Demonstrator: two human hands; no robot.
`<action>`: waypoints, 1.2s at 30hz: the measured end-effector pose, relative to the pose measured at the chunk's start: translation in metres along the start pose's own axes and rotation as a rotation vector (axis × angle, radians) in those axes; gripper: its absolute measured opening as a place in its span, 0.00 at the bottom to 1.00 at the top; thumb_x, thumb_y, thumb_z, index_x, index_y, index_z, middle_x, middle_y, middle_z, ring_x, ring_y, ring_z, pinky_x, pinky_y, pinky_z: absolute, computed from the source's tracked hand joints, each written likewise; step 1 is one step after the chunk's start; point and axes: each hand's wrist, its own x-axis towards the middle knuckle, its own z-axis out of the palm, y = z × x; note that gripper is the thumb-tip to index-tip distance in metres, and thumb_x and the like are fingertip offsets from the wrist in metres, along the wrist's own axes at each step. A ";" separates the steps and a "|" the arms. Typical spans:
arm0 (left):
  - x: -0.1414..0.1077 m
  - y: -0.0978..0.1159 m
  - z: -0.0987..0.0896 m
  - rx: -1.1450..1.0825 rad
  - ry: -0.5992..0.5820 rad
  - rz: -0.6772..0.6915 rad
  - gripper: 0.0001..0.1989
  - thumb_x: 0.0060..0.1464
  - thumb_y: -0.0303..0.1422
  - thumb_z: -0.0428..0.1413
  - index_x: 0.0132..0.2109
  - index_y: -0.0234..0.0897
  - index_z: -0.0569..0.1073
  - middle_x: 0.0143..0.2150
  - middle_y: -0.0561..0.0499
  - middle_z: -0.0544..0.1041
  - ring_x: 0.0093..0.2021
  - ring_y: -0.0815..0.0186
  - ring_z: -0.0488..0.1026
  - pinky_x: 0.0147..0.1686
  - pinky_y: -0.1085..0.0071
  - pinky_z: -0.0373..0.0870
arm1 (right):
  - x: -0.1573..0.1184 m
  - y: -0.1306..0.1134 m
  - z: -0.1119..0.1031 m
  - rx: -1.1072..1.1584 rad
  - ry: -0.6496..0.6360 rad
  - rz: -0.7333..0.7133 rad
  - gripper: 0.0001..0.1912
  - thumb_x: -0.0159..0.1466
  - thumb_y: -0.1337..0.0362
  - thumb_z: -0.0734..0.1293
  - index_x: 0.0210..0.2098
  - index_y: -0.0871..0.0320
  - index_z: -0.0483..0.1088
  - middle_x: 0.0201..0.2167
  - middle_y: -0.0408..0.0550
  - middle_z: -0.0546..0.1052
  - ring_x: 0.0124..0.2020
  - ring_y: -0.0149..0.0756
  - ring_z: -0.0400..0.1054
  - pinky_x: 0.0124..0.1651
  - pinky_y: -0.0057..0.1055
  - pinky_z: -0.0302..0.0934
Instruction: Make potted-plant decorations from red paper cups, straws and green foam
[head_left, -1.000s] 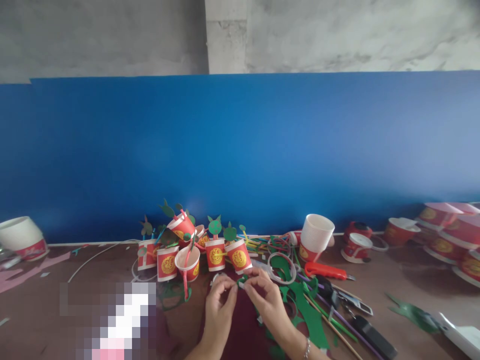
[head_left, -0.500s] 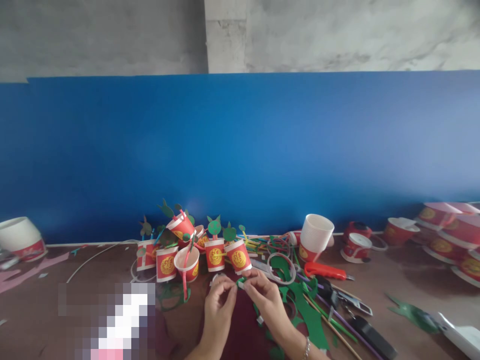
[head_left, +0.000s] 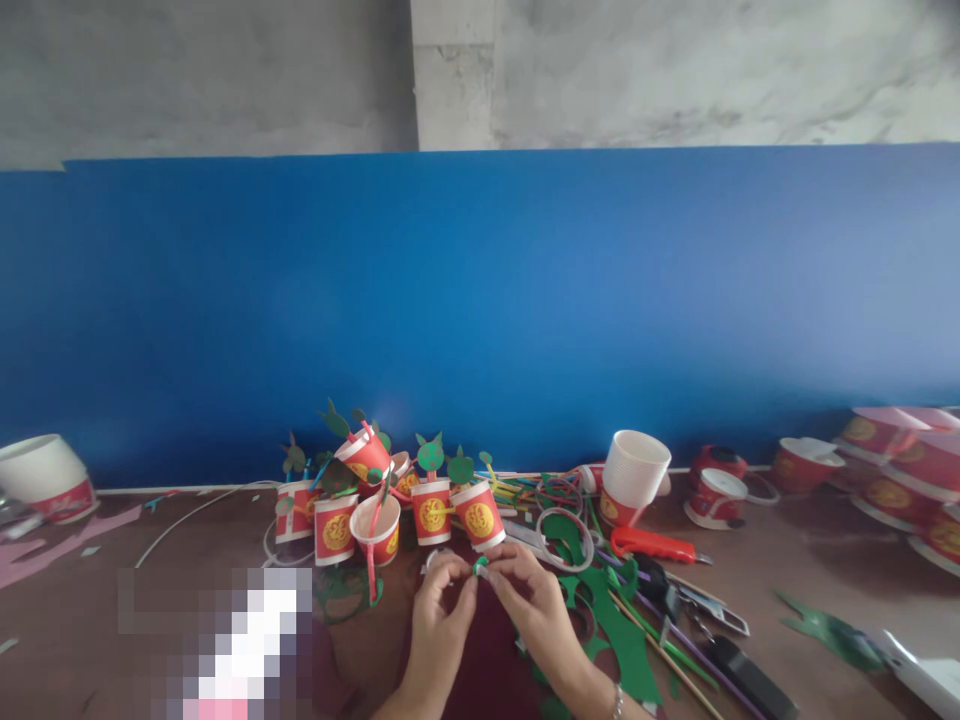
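Observation:
Between my two hands, at the front middle of the table, is a small green piece [head_left: 480,566] with a whitish bit on its right side; its exact kind is too small to tell. My left hand [head_left: 441,620] pinches it from the left with thumb and forefinger. From the right, my right hand [head_left: 536,610] grips it in the same way, thumb below and fingers above. Just beyond my fingertips, a red paper cup [head_left: 478,516] with a yellow emblem leans to one side. Beside it stands another red cup [head_left: 432,513] topped with a green cat-shaped cutout [head_left: 430,456].
Green paper scraps [head_left: 622,640] lie right of my hands, with a red utility knife [head_left: 652,545], keys with a black fob [head_left: 750,680] and thin sticks. A stack of white cups [head_left: 634,475] stands behind. Green-handled scissors [head_left: 840,635] lie far right. A blue panel [head_left: 480,300] closes the back.
Both hands stay in nearly the same place. The green piece has turned slightly between my fingertips, and the view has shifted a little.

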 end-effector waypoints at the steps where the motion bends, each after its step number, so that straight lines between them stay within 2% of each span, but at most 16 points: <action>1: 0.000 0.001 0.000 0.009 -0.007 0.007 0.07 0.51 0.35 0.55 0.28 0.36 0.70 0.30 0.50 0.71 0.34 0.64 0.70 0.35 0.72 0.68 | 0.000 0.000 0.000 -0.017 -0.002 -0.019 0.10 0.59 0.58 0.66 0.28 0.58 0.75 0.38 0.53 0.74 0.43 0.43 0.67 0.48 0.36 0.60; 6: 0.000 0.005 -0.001 0.084 -0.014 0.021 0.09 0.53 0.35 0.54 0.27 0.36 0.69 0.28 0.52 0.69 0.30 0.66 0.68 0.32 0.74 0.67 | -0.003 -0.002 -0.001 -0.149 -0.023 -0.111 0.09 0.60 0.62 0.64 0.28 0.57 0.74 0.37 0.52 0.75 0.42 0.42 0.67 0.47 0.36 0.61; 12: 0.000 0.003 -0.002 0.116 0.035 0.056 0.11 0.54 0.36 0.53 0.27 0.36 0.69 0.28 0.52 0.70 0.30 0.67 0.68 0.32 0.75 0.66 | -0.006 -0.001 0.004 -0.320 0.038 -0.160 0.08 0.60 0.66 0.64 0.31 0.53 0.76 0.35 0.49 0.76 0.39 0.41 0.68 0.44 0.36 0.61; 18: 0.002 0.002 -0.002 0.094 0.013 0.007 0.13 0.54 0.38 0.53 0.25 0.36 0.69 0.26 0.52 0.69 0.28 0.67 0.68 0.29 0.75 0.66 | -0.004 0.000 0.002 -0.309 0.025 -0.186 0.07 0.59 0.67 0.65 0.31 0.54 0.75 0.35 0.49 0.77 0.40 0.41 0.68 0.46 0.36 0.61; 24: 0.002 0.006 -0.002 0.112 -0.078 0.036 0.08 0.53 0.34 0.53 0.28 0.36 0.71 0.29 0.50 0.73 0.32 0.64 0.71 0.35 0.71 0.68 | 0.000 -0.004 -0.001 -0.173 0.074 -0.083 0.05 0.57 0.66 0.66 0.25 0.56 0.72 0.33 0.49 0.77 0.39 0.41 0.68 0.46 0.34 0.59; 29: 0.000 0.006 -0.001 0.199 -0.073 0.113 0.08 0.52 0.30 0.52 0.26 0.37 0.70 0.28 0.50 0.72 0.31 0.64 0.71 0.34 0.71 0.68 | 0.001 -0.002 0.000 0.037 0.030 0.130 0.11 0.55 0.60 0.67 0.20 0.58 0.70 0.34 0.49 0.75 0.36 0.40 0.67 0.39 0.30 0.59; 33: 0.002 0.006 -0.002 0.215 -0.052 0.137 0.08 0.53 0.30 0.51 0.28 0.37 0.72 0.28 0.50 0.73 0.31 0.65 0.71 0.33 0.71 0.68 | 0.001 -0.002 -0.001 0.238 -0.035 0.299 0.09 0.54 0.59 0.68 0.27 0.59 0.73 0.27 0.45 0.74 0.31 0.36 0.65 0.34 0.28 0.57; 36: 0.005 0.005 -0.003 0.208 -0.017 0.095 0.09 0.52 0.30 0.52 0.25 0.37 0.71 0.26 0.51 0.72 0.29 0.65 0.70 0.31 0.72 0.68 | 0.001 -0.004 -0.002 0.304 -0.031 0.335 0.10 0.52 0.59 0.69 0.30 0.59 0.74 0.26 0.44 0.73 0.29 0.34 0.64 0.34 0.28 0.57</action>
